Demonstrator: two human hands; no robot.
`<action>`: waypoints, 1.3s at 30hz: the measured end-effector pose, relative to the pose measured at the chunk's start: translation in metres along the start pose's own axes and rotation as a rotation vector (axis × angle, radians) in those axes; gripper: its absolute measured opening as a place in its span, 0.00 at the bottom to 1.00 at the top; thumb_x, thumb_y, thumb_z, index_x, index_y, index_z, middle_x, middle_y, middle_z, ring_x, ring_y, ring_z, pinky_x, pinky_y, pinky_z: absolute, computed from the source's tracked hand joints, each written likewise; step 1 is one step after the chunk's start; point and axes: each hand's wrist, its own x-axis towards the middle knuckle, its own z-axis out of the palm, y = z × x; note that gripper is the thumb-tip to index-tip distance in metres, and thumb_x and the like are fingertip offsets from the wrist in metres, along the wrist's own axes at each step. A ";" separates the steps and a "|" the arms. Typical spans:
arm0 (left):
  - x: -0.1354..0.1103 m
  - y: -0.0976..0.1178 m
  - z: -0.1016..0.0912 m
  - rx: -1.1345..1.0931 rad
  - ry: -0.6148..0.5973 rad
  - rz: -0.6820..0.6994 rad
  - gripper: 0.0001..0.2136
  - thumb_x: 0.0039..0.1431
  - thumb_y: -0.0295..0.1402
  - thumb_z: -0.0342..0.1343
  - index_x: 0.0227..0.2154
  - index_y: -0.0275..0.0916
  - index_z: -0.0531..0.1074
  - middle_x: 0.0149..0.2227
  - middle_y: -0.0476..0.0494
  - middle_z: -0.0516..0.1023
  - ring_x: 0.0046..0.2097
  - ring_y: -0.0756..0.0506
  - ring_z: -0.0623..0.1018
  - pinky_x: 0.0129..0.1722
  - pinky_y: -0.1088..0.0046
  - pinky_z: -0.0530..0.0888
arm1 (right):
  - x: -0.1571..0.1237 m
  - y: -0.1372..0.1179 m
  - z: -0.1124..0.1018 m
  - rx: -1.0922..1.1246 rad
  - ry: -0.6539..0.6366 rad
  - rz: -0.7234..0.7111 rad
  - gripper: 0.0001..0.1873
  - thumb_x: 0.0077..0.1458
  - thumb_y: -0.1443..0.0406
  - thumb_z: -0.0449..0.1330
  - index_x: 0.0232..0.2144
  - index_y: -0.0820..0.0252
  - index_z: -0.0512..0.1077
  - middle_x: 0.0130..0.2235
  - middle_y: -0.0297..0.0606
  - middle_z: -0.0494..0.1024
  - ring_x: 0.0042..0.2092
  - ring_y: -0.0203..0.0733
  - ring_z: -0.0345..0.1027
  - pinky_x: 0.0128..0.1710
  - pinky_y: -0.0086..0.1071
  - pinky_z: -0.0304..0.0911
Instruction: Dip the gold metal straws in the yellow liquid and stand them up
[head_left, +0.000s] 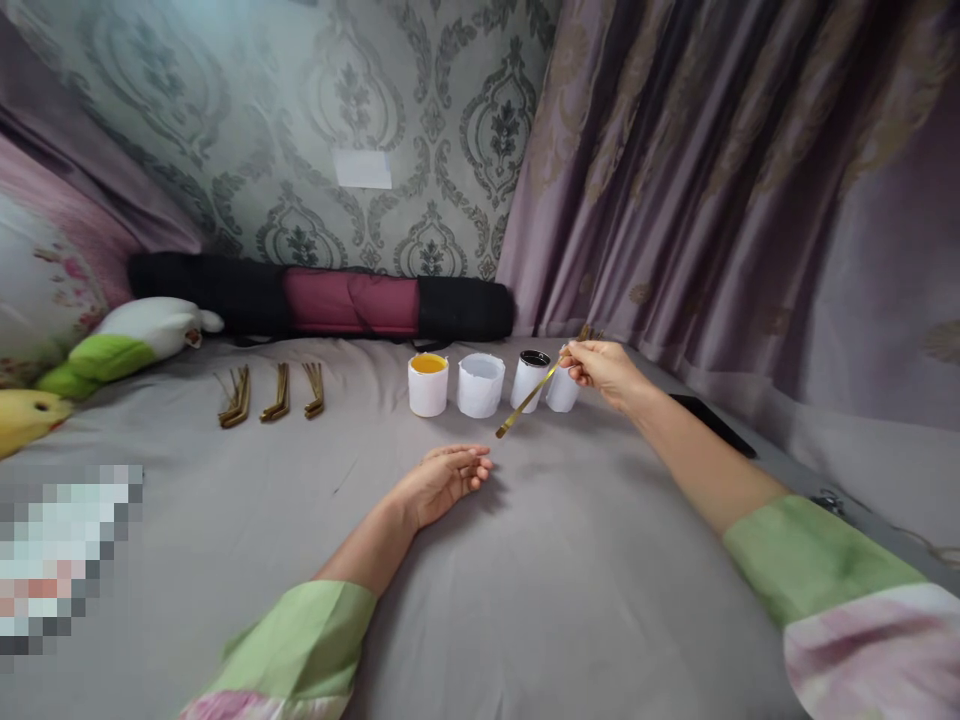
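Note:
My right hand [604, 372] pinches a thin gold-brown stick [531, 396] with a wider, darker tip that slants down to the left. The stick passes in front of a white-wrapped container with a black inside [531, 388]. Partly behind the hand stands another white container [562, 393], with brown stick ends [590, 332] showing above the fingers. To the left are a wide white container [481, 388] and a white one with a yellow inside [427, 390]. My left hand [448, 483] rests low over the sheet, holding nothing, fingers loosely curled near the stick's tip.
Bundles of bent brown sticks [235, 400] lie on the grey sheet [525, 620] to the left. A black and maroon roll [349, 300] lines the wall. Plush toys [127, 335] sit at far left. A dark flat object [712, 424] lies beyond my right forearm, near the curtain [660, 170].

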 end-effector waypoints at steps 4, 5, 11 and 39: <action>-0.001 0.002 0.001 -0.018 0.021 -0.007 0.07 0.51 0.20 0.50 0.34 0.28 0.69 0.30 0.40 0.72 0.28 0.53 0.72 0.29 0.79 0.70 | 0.008 -0.005 -0.009 -0.029 0.018 -0.012 0.10 0.53 0.65 0.54 0.25 0.66 0.69 0.23 0.37 0.71 0.17 0.25 0.58 0.13 0.20 0.50; -0.001 0.002 0.000 -0.022 0.017 -0.007 0.07 0.52 0.20 0.50 0.34 0.28 0.69 0.30 0.40 0.72 0.28 0.53 0.72 0.29 0.79 0.70 | 0.010 -0.006 -0.011 -0.035 0.023 -0.015 0.10 0.54 0.65 0.54 0.25 0.66 0.69 0.23 0.37 0.71 0.17 0.25 0.58 0.13 0.20 0.50; 0.001 0.000 -0.003 -0.033 0.003 -0.003 0.07 0.52 0.21 0.51 0.35 0.29 0.69 0.30 0.40 0.72 0.28 0.53 0.72 0.29 0.79 0.70 | 0.025 -0.017 -0.022 -0.072 0.032 -0.040 0.11 0.54 0.65 0.54 0.25 0.67 0.69 0.22 0.37 0.71 0.16 0.25 0.58 0.12 0.19 0.48; 0.002 0.001 -0.003 -0.054 0.006 0.001 0.08 0.51 0.20 0.51 0.35 0.27 0.69 0.30 0.39 0.72 0.28 0.53 0.71 0.28 0.79 0.69 | 0.065 -0.082 -0.020 -0.324 0.248 -0.259 0.13 0.56 0.65 0.49 0.23 0.66 0.66 0.24 0.40 0.72 0.16 0.25 0.56 0.11 0.19 0.46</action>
